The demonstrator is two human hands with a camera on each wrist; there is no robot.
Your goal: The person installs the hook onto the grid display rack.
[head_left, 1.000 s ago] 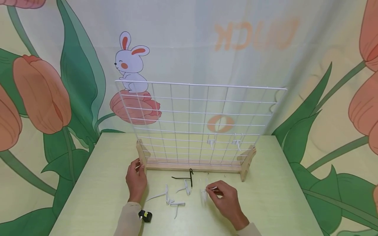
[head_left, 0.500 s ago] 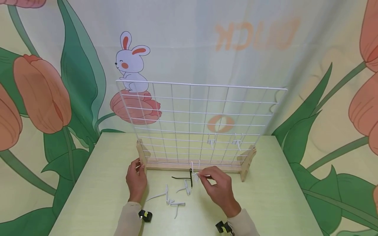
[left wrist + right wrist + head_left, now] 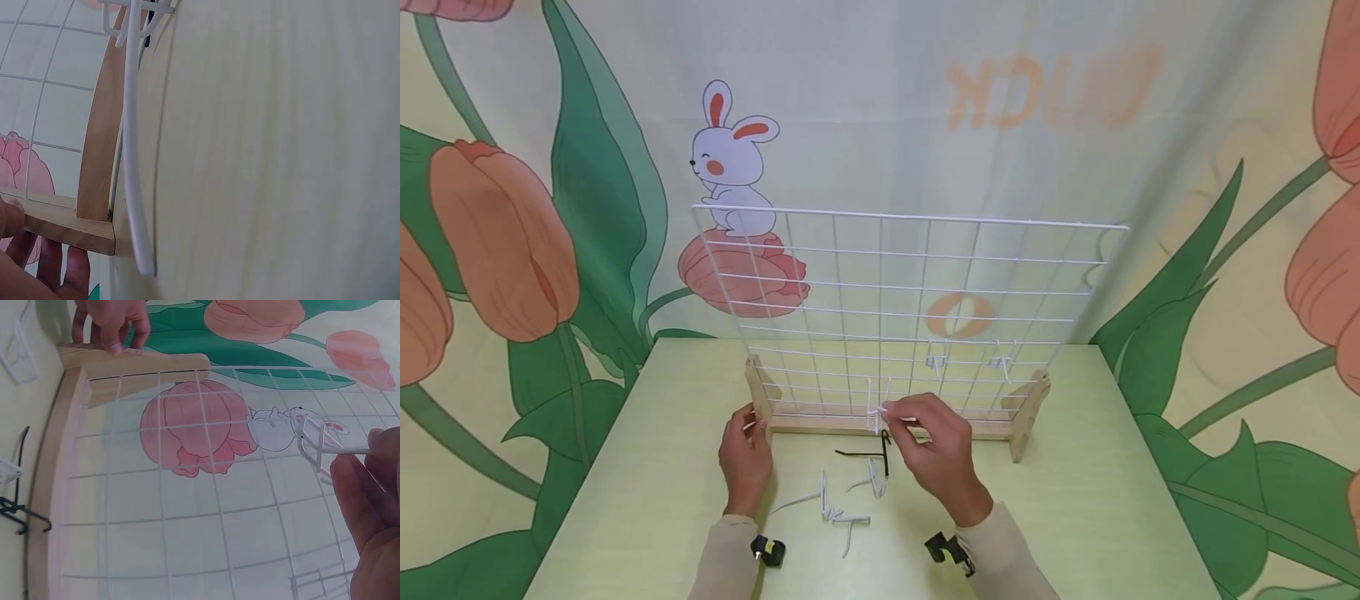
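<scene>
My left hand [image 3: 746, 467] grips the left end of the wooden stand [image 3: 820, 423], thumb on one side and fingers on the other in the left wrist view, where the wooden foot [image 3: 75, 232] shows. A white wire grid panel [image 3: 985, 220] stands upright in it. My right hand [image 3: 936, 454] pinches a white wire hook [image 3: 874, 419] by its prong, in front of the grid's lower middle. Seen from the right wrist, the hook's frame [image 3: 321, 437] points away from the fingertips; whether it touches the grid I cannot tell.
Two white hooks hang on the grid, one mid-right [image 3: 936, 361] and another further right [image 3: 1002, 363]. On the table [image 3: 647, 492] before the stand lie a black hook [image 3: 886, 457] and several white hooks [image 3: 824, 493]. A curtain printed with tulips [image 3: 512, 242] hangs behind.
My right hand has carried the white hook left and away from me, from over the table to the lower middle of the grid. My left hand has stayed on the stand.
</scene>
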